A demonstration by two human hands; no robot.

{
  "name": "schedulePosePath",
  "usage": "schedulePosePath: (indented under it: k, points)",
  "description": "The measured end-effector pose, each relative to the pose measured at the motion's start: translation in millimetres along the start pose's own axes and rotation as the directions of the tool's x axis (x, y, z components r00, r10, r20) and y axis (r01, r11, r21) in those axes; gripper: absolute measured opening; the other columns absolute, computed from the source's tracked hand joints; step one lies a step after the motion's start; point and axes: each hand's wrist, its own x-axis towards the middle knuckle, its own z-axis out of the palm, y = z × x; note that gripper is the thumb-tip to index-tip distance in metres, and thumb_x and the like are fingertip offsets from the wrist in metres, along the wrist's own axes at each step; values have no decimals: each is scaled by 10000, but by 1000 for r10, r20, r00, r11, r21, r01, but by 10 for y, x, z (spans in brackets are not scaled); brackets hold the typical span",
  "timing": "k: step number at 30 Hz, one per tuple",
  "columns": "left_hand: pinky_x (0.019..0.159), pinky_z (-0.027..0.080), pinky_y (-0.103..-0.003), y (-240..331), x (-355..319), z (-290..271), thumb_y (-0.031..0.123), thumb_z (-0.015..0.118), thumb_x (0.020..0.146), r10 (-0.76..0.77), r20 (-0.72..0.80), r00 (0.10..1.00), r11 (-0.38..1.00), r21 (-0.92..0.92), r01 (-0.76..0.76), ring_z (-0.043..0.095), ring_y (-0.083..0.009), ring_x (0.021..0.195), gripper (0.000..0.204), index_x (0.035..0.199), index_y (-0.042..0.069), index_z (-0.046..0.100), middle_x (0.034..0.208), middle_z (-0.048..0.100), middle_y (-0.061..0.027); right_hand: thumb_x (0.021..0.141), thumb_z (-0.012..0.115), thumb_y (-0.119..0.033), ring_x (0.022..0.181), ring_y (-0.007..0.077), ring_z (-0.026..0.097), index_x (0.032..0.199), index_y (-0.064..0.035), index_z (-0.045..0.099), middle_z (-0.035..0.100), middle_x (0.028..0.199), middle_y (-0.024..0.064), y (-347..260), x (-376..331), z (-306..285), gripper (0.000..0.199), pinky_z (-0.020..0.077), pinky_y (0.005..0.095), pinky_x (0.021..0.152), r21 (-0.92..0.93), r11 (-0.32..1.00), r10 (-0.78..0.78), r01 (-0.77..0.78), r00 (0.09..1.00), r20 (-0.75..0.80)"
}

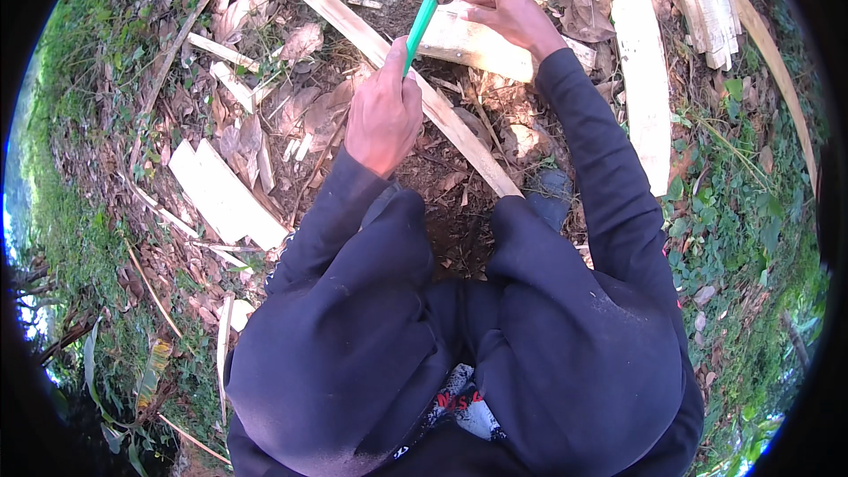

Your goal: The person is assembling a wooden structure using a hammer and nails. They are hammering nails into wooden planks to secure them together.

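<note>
partly invisible: hammer (421, 28) in left hand (384, 117)

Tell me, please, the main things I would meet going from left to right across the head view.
Pale split boards, left hand, green-handled hammer, right hand, long pale plank, stacked pale slats, thin curved wood strip.

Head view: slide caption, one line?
Left hand grips a green-handled hammer; right hand is at a pale board among dry leaves.
</note>
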Motion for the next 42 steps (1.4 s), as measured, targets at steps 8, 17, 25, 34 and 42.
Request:
schedulePosePath:
  k: [8,17,25,34,42]
  points:
    - [644,495,-486,-209,-93,178,76,563,959,18,11,1000,993,113,-19,652,-437,694,446,1389,-37,528,785,628,-292,904,741,-351,859,261,749,1188,-138,767,776,979,138,1,5,28,356,574,371,856,55,998,-12,13,999,-33]
    - [664,506,-533,-42,-41,65,42,535,931,30,1,1000,999,44,-30,645,-463,720,472,1389,-65,504,827,648,-299,887,751,-339,884,271,749,1181,-137,769,775,998,138,24,-6,14,357,569,367,873,32,999,-23,24,999,-31]
    - [665,491,-503,-4,-62,85,74,556,960,-37,2,999,999,28,37,650,-456,737,438,1388,-10,532,831,635,-303,924,744,-265,916,202,747,1238,-69,729,777,1051,139,-83,-21,-37,371,558,333,853,5,1000,10,-10,1000,11]
    - [670,493,-516,85,-41,97,83,553,966,-64,-29,998,998,7,65,652,-446,725,471,1425,-10,504,797,635,-297,917,742,-251,913,216,750,1234,-72,733,777,1042,145,-44,-24,-25,364,560,337,858,19,1000,3,-3,1000,3]
    - [653,499,-515,-85,-53,168,71,558,957,-7,-96,995,1000,-7,6,648,-442,704,472,1413,-36,502,832,641,-299,876,761,-330,862,282,745,1185,-117,765,772,963,153,19,3,-7,375,572,378,847,38,998,-41,42,998,-39]
